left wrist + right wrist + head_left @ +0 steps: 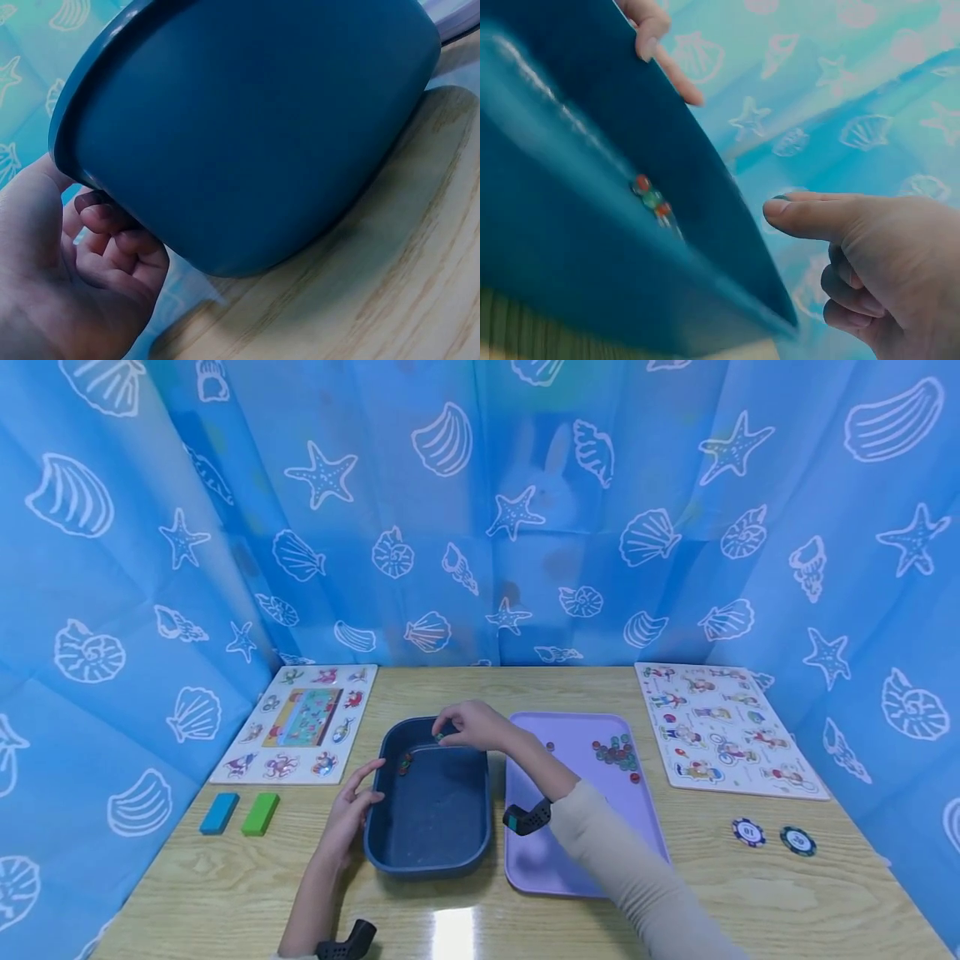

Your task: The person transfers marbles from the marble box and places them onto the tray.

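Note:
A dark blue rectangular tub (427, 827) stands mid-table, with several small red and green glass-like beads (406, 764) inside near its left wall. My left hand (349, 814) holds the tub's left rim; the left wrist view shows its fingers (124, 247) curled against the outer wall. Over the tub's far end, my right hand (468, 725) pinches a small green bead (440, 737) between thumb and fingertip. Only a dark edge of this bead (782, 197) shows in the right wrist view. Right of the tub lies a lilac tray (551, 868) bearing more red and green beads (618, 753).
Picture puzzle boards lie at the back left (255, 752) and back right (720, 735). A blue block (219, 813) and a green block (260, 814) sit at the left. Two poker chips (748, 832) lie at the right. A blue seashell curtain (480, 568) surrounds the table.

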Available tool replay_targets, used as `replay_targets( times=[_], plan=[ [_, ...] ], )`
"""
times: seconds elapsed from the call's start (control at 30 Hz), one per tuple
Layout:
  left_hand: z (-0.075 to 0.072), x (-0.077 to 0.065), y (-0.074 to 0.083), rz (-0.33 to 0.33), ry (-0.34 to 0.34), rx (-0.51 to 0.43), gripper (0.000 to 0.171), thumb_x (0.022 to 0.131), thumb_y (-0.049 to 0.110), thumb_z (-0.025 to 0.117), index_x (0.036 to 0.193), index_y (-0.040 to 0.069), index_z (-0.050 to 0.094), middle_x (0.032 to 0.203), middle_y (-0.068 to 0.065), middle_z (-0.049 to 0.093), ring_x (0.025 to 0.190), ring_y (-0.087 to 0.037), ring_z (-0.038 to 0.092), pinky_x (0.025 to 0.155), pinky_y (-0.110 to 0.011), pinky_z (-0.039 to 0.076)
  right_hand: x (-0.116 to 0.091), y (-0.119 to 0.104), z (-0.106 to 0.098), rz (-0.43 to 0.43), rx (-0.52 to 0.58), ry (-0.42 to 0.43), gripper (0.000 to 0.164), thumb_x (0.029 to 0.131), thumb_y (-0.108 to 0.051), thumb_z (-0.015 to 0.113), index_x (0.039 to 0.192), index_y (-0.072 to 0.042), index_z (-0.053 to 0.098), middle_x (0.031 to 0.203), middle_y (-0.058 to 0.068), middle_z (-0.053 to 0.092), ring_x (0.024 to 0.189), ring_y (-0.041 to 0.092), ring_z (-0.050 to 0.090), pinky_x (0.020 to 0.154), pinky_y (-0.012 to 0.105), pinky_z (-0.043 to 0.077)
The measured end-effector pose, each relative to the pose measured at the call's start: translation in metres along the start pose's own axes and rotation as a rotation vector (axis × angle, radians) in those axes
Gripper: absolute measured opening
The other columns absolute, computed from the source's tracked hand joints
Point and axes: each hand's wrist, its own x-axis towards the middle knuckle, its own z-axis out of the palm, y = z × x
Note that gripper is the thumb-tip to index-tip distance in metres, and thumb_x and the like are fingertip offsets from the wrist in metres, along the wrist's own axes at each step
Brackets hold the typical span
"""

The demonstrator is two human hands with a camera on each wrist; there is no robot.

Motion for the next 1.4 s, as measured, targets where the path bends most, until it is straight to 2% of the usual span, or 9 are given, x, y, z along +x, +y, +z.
replay_targets(
  times=[0.1,0.23,0.4,0.67,0.9,1.07,1.23,1.4],
  plan=[
    [0.001,-0.004,0.004,-0.009,-0.007,-0.016,0.045,0.084,0.013,0.051,0.125,0.030,0.047,0.051,0.006,0.030,0.041,-0.009,0.032,0.043,-0.021,0.029,-0.021,0.013,-0.009,0.026,0.029,0.042,0.020,0.082,-0.026,0.063,0.100,-0.017,0.066,0.049,-0.005,0.030,0.045,0.011,0.026,0.050,0.023,0.027],
    [0.004,-0.014,0.014,-0.011,-0.020,0.007,0.046,0.085,0.012,0.049,0.128,0.028,0.045,0.049,0.007,0.031,0.041,-0.008,0.033,0.045,-0.020,0.030,-0.053,0.037,-0.018,0.062,0.053,0.117,0.017,0.082,-0.026,0.063,0.098,-0.019,0.066,0.048,-0.005,0.029,0.045,0.011,0.025,0.050,0.024,0.028],
    [0.008,-0.018,0.020,-0.018,-0.022,0.019,0.046,0.085,0.012,0.048,0.129,0.028,0.044,0.049,0.007,0.033,0.040,-0.008,0.034,0.044,-0.020,0.030,-0.096,0.069,-0.027,0.106,0.065,0.163,0.018,0.081,-0.020,0.065,0.097,-0.014,0.066,0.049,-0.005,0.029,0.045,0.011,0.025,0.048,0.025,0.028],
    [0.008,-0.018,0.019,-0.017,-0.021,0.012,0.046,0.086,0.012,0.047,0.129,0.027,0.043,0.051,0.007,0.036,0.041,-0.007,0.035,0.045,-0.020,0.031,-0.140,0.110,-0.030,0.184,-0.040,0.205,0.015,0.077,-0.014,0.068,0.091,-0.013,0.068,0.050,-0.006,0.033,0.046,0.008,0.028,0.045,0.022,0.027],
    [0.005,-0.010,0.009,-0.006,-0.024,-0.008,0.045,0.086,0.012,0.048,0.128,0.027,0.044,0.051,0.006,0.034,0.041,-0.009,0.035,0.044,-0.021,0.031,-0.153,0.126,-0.030,0.298,-0.032,0.168,0.014,0.078,-0.015,0.067,0.093,-0.014,0.068,0.050,-0.007,0.031,0.046,0.009,0.030,0.046,0.022,0.028],
    [0.003,-0.002,-0.001,0.016,-0.035,-0.037,0.044,0.085,0.010,0.050,0.125,0.028,0.047,0.048,0.005,0.033,0.039,-0.009,0.033,0.042,-0.021,0.030,-0.156,0.132,-0.030,0.334,-0.038,0.163,0.014,0.077,-0.015,0.068,0.091,-0.014,0.069,0.049,-0.006,0.032,0.045,0.009,0.031,0.045,0.021,0.028],
    [0.004,0.000,-0.002,0.035,-0.028,-0.027,0.045,0.083,0.011,0.051,0.125,0.029,0.047,0.048,0.007,0.035,0.039,-0.008,0.034,0.042,-0.020,0.031,-0.153,0.130,-0.033,0.296,-0.040,0.194,0.016,0.077,-0.015,0.068,0.093,-0.015,0.069,0.049,-0.006,0.033,0.045,0.008,0.031,0.045,0.021,0.028],
    [0.002,-0.001,-0.001,0.028,-0.026,-0.028,0.045,0.083,0.012,0.052,0.125,0.029,0.047,0.048,0.007,0.034,0.039,-0.008,0.034,0.042,-0.020,0.031,-0.137,0.109,-0.037,0.204,-0.062,0.219,0.016,0.078,-0.018,0.067,0.094,-0.015,0.068,0.050,-0.006,0.031,0.046,0.009,0.028,0.045,0.023,0.027]
  ],
)
